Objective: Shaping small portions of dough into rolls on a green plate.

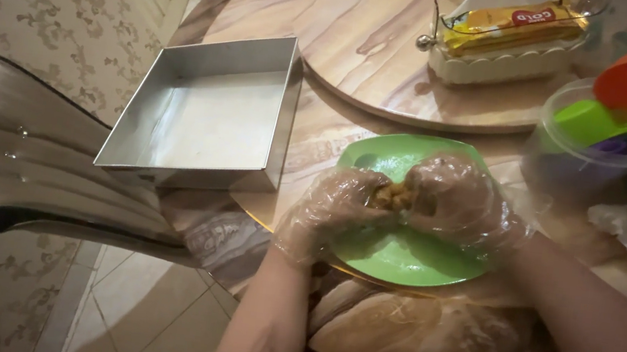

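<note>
Head view looks down as I watch both gloved hands meet over a green plate (408,253) on the table (365,29). Left hand (333,207) and right hand (456,199) each have their grip clenched on one brown lump of dough (391,197), held just above the plate. An empty square metal pan (209,110) sits to the left, near the table edge.
</note>
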